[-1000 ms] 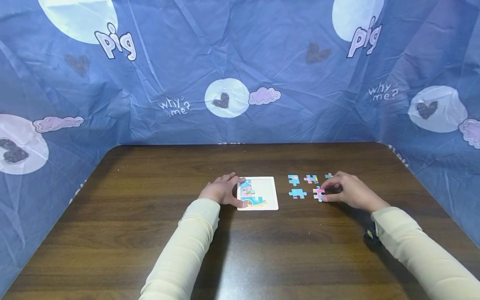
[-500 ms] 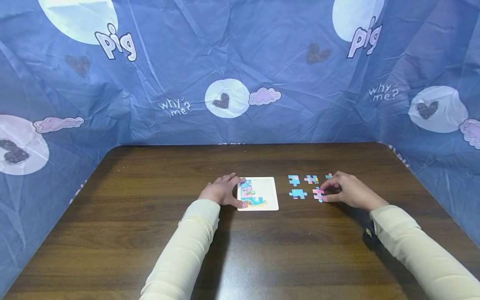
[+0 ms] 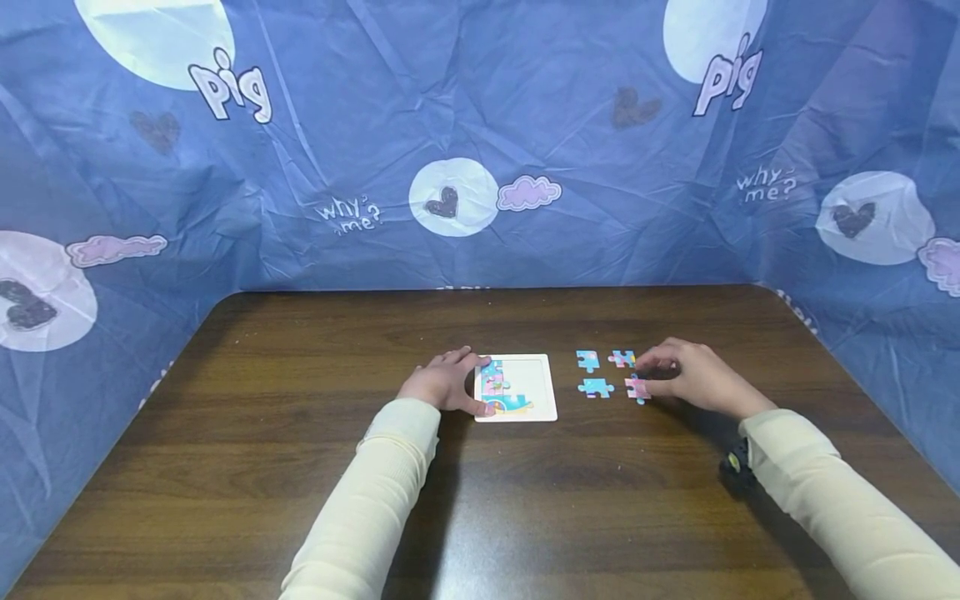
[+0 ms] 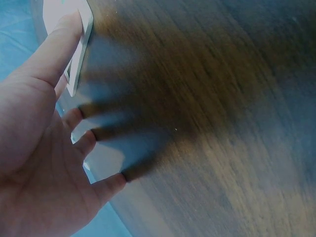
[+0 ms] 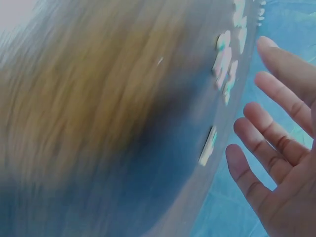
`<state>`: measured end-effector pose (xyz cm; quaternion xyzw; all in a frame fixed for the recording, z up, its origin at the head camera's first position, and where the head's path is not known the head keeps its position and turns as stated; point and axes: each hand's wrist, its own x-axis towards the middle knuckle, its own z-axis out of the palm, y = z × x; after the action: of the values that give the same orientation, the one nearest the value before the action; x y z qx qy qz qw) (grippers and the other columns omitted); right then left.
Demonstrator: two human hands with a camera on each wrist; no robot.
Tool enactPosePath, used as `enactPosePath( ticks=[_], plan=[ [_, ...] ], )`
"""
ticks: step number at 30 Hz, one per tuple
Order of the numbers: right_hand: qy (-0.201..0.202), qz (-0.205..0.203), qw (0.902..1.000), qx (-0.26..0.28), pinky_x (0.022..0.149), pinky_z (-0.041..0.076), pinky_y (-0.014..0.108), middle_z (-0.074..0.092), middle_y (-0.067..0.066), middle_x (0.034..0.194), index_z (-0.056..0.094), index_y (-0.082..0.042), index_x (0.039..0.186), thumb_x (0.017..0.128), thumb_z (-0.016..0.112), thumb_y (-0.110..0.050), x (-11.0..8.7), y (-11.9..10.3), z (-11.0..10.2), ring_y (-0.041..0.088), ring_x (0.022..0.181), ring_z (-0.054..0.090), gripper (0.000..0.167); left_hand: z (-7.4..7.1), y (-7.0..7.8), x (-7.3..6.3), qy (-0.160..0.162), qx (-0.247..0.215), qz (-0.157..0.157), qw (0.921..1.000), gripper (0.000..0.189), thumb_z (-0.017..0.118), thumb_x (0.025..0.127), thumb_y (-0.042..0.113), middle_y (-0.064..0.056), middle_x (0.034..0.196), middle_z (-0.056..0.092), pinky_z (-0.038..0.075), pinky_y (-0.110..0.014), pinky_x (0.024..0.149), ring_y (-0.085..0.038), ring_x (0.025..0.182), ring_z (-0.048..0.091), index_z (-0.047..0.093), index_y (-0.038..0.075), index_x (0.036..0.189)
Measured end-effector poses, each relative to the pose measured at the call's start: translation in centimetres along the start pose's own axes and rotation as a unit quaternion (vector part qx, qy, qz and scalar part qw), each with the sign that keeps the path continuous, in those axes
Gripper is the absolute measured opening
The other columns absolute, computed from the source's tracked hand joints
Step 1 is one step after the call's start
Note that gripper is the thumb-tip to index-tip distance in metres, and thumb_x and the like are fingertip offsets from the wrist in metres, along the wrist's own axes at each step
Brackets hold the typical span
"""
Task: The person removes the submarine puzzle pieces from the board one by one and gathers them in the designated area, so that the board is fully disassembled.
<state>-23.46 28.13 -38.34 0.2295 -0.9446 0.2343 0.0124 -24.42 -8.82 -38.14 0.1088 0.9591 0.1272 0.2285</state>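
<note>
A square white puzzle tray [image 3: 531, 375] lies on the table, with joined blue and pink pieces along its left and near sides. My left hand [image 3: 447, 379] spans its left edge, thumb and index fingertips resting on the near and far corners. In the left wrist view the thumb [image 4: 57, 52] lies straight on the tray, other fingers spread. My right hand [image 3: 701, 379] hovers over a pink jigsaw piece [image 3: 636, 389]. The right wrist view shows its fingers [image 5: 269, 126] loosely extended, holding nothing, apart from the loose pieces [image 5: 223, 64]. Another piece is hidden behind this hand in the head view.
Two blue pieces [image 3: 596, 387] and a multicoloured piece [image 3: 622, 358] lie flat between the tray and my right hand. A dark object [image 3: 737, 465] sits at my right wrist. Blue printed cloth [image 3: 450, 108] hangs behind the brown wooden table [image 3: 337, 350].
My right hand has shifted slightly left and its index finger has moved over toward the multicoloured piece, covering the far right piece. The left hand and tray stay put.
</note>
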Motion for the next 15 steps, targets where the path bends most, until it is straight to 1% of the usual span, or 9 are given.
enactPosePath(
  ticks=[2,4,6,8,12,15],
  plan=[
    [0.005,0.001,0.9999,0.015,0.085,0.053,0.05,0.069,0.009,0.101,0.076,-0.008,0.109,0.085,0.084,-0.024,0.2,-0.5,0.0,0.03,0.095,0.066,0.03,0.1,-0.1,0.1,-0.003,0.002,-0.003,1.0,0.088,0.077,0.088,0.047,-0.005,0.17,0.016,0.017,-0.059,0.122,-0.033,0.155,0.014,0.031,0.029,0.161],
    [0.005,0.003,0.9996,0.029,0.086,0.052,0.049,0.069,0.008,0.101,0.076,-0.008,0.11,0.085,0.084,-0.024,0.4,-1.0,0.1,0.029,0.096,0.065,0.031,0.0,0.0,-0.2,-0.002,0.002,-0.001,1.0,0.087,0.077,0.089,0.047,-0.006,0.17,0.016,0.018,-0.059,0.121,-0.034,0.155,0.015,0.031,0.028,0.161],
    [-0.003,0.012,0.9989,0.046,0.087,0.051,0.049,0.069,0.008,0.102,0.075,-0.007,0.113,0.086,0.084,-0.026,0.5,-1.6,0.2,0.028,0.098,0.064,0.034,-0.2,0.3,-0.5,-0.001,0.004,0.0,1.0,0.087,0.077,0.089,0.047,-0.006,0.17,0.017,0.018,-0.059,0.121,-0.034,0.154,0.016,0.031,0.028,0.16],
    [-0.01,0.013,0.9982,0.058,0.085,0.051,0.046,0.069,0.008,0.102,0.075,-0.007,0.114,0.086,0.083,-0.027,0.7,-2.1,0.3,0.026,0.098,0.063,0.036,-0.3,0.4,-0.8,0.001,0.003,0.002,1.0,0.086,0.076,0.089,0.046,-0.006,0.169,0.018,0.019,-0.059,0.121,-0.034,0.154,0.016,0.032,0.027,0.16],
    [-0.014,0.002,0.997,0.076,0.079,0.051,0.036,0.07,0.006,0.1,0.074,-0.006,0.114,0.086,0.084,-0.026,1.3,-2.8,0.9,0.021,0.09,0.063,0.036,-0.4,0.6,-1.2,0.005,0.001,0.005,1.0,0.085,0.077,0.089,0.046,-0.006,0.169,0.019,0.02,-0.06,0.12,-0.034,0.154,0.017,0.033,0.026,0.16],
    [-0.017,-0.005,0.9957,0.09,0.069,0.052,0.028,0.07,0.003,0.093,0.074,-0.005,0.114,0.085,0.084,-0.024,1.7,-3.4,1.2,0.017,0.083,0.062,0.035,-0.5,0.7,-1.4,0.007,-0.001,0.008,0.9999,0.085,0.077,0.089,0.045,-0.007,0.169,0.019,0.021,-0.06,0.12,-0.035,0.154,0.018,0.034,0.026,0.16]
  ],
)
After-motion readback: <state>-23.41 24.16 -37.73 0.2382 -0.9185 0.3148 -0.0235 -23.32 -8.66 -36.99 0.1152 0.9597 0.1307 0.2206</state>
